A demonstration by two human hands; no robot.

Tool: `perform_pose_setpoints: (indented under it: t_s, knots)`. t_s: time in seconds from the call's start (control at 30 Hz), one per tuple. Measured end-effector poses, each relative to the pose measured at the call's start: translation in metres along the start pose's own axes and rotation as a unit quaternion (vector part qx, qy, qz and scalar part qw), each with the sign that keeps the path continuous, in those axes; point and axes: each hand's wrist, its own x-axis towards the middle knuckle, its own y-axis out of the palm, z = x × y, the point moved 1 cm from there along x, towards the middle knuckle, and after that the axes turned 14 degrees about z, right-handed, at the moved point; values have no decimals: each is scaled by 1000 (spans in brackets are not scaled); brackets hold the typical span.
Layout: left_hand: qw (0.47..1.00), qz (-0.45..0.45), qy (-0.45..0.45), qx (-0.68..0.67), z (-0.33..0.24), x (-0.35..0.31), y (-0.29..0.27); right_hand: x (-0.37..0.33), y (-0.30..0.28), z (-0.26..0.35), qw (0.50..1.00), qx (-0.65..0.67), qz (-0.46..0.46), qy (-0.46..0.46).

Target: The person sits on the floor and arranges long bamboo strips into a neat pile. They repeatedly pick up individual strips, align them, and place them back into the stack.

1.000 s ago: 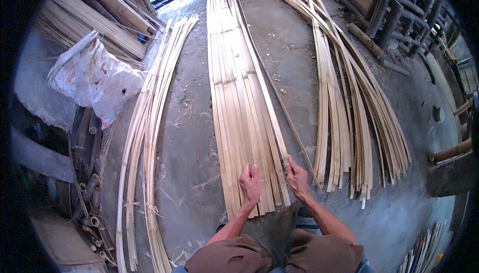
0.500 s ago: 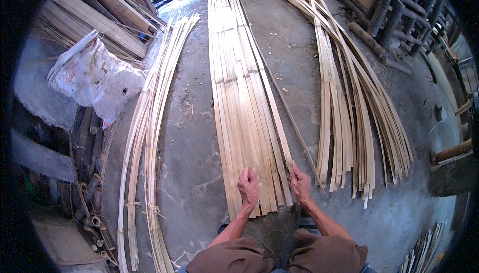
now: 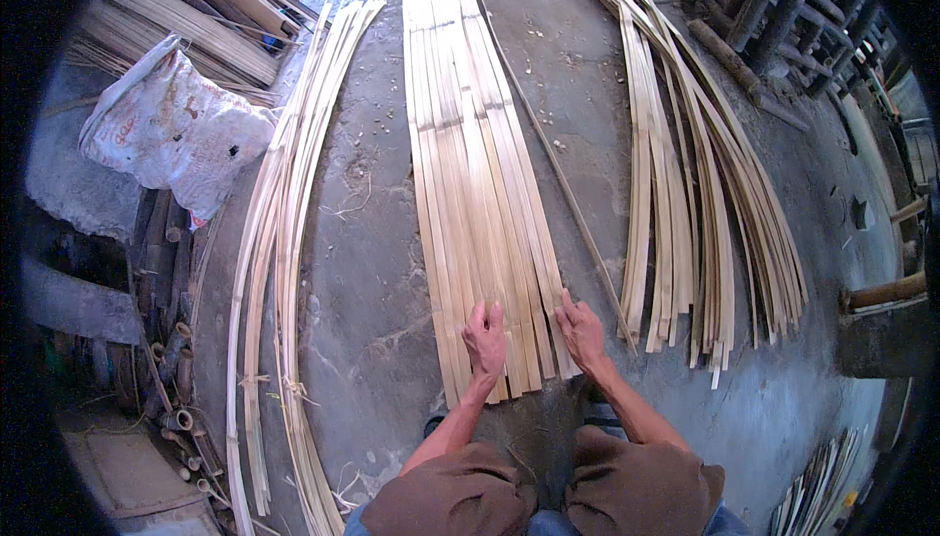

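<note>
Long, pale bamboo strips lie side by side on the floor in front of me, forming a flat panel with uneven near ends. My left hand is closed and rests low on the middle of these strips; what its fingers hold, if anything, is hidden. At the panel's right edge, my right hand pinches the outermost bamboo strip near its lower end, with the fingertips along its side. That strip lies close against its neighbours.
A thin dark stick lies just right of the panel. Loose bamboo bundles flank it: a tied left bundle and a fanned right bundle. A white sack and bamboo tubes are at left; a bamboo frame stands far right.
The outermost strip has moved left, closing its gap with the panel. My right hand has shifted slightly with it, while my left stays on the strips. The view has tilted slightly downward.
</note>
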Motion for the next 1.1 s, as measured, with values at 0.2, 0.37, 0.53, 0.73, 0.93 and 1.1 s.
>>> perform_pose_setpoints:
  t_s: [0.2,0.37,0.53,0.73,0.93,1.1]
  knots:
    - [1000,3,-4,-2,-9,-1,2,2,5,-6,997,-57,8,54]
    - [999,11,-38,15,0,1,2,6,-6,0,994,-76,34,73]
    - [999,22,-24,-27,9,2,3,1,-6,2,991,-94,58,80]
    - [999,32,-23,-32,13,5,2,-4,-15,3,986,-143,44,68]
    - [996,51,-39,-68,0,1,4,-6,-10,4,986,-143,42,77]
    - [995,58,-34,-79,10,2,13,-11,-12,5,989,-137,-22,48]
